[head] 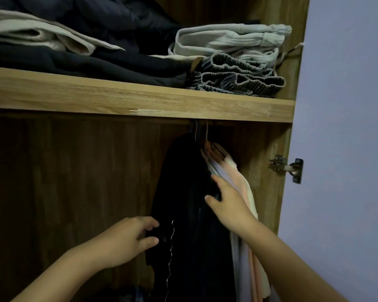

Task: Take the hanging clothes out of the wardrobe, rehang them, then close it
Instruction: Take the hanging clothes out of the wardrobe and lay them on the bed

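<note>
A black garment (pixel 183 182) hangs from hangers (pixel 200 132) under the wardrobe shelf, with pale pink and white garments (pixel 238 177) hanging right of it. My left hand (pixel 129 238) pinches the black garment's left edge between thumb and fingers. My right hand (pixel 227 203) lies against the black garment's right side, fingers slipped between it and the pale clothes, thumb out. The rail itself is hidden behind the shelf.
A wooden shelf (pixel 140 97) above holds folded dark, beige and grey clothes (pixel 231 42). The wardrobe's right side panel carries a metal hinge (pixel 286 167). A pale wall (pixel 347 127) lies to the right. The hanging space left of the clothes shows only the wooden back panel (pixel 63 182).
</note>
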### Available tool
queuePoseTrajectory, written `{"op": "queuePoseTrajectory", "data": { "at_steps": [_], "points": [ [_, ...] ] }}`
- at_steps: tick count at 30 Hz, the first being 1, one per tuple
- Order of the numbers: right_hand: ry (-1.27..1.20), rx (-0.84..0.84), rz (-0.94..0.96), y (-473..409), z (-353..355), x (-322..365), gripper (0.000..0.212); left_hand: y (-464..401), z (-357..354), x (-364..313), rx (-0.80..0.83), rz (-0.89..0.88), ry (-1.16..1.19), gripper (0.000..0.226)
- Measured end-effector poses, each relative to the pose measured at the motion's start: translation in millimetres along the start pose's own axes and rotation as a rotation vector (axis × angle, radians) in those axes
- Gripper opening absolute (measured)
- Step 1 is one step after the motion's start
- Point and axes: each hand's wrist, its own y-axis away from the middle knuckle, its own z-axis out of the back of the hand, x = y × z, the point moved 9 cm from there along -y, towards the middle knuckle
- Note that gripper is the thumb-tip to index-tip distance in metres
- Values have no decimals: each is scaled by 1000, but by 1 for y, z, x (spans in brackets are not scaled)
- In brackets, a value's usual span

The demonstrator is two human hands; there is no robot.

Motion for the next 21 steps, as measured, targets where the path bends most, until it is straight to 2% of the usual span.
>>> {"op": "queuePoseTrajectory", "data": {
  "at_steps": [6, 10, 15, 19, 21],
  "points": [
    [-51, -102, -105, -48, -21, -8, 56, -31, 27, 47, -29, -44, 98, 92],
    [-180, -87, -168, -64, -32, -9, 55, -46, 30, 73, -19, -56, 94, 88],
    [-354, 24, -318, -82, -65, -10, 50, -54, 35, 90, -6, -55, 118, 79],
    [-362, -12, -322, -100, -90, -7, 65, -58, 36, 109, 4, -24, 145, 58],
    [-498, -61, -330, -103, -99, -4, 64, -59, 37, 118, 1, -23, 139, 66]
  ]
}}
